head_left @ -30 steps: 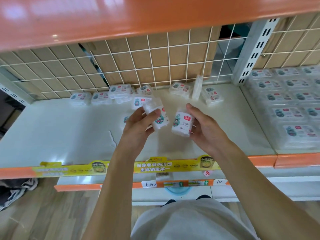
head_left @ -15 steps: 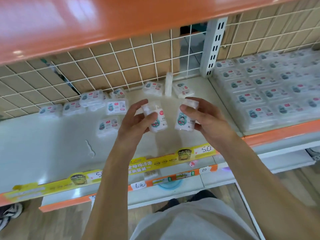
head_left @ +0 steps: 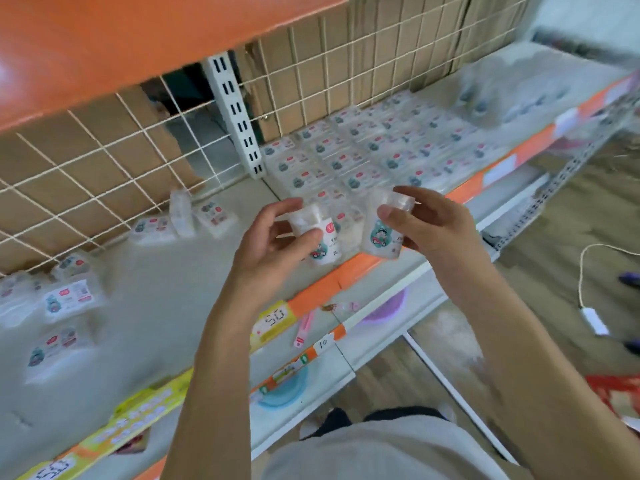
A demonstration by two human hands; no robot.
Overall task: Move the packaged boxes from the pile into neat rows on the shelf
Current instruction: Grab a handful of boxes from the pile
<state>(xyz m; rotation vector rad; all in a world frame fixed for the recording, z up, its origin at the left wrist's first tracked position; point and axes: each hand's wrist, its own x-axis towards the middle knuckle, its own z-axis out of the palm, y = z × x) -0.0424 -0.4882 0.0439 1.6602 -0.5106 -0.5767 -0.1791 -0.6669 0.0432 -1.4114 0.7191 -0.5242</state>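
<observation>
You face orange-edged shop shelving (head_left: 349, 271) backed by a white wire grid (head_left: 104, 161) over brown cardboard (head_left: 311, 74), with a slotted white upright (head_left: 239, 123) at its middle. To your right, wood-look flooring (head_left: 561, 271) carries a white cable (head_left: 588, 289).

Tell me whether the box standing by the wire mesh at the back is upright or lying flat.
Upright. The box stands on a narrow edge against the wire mesh, taller than the flat boxes beside it.
</observation>
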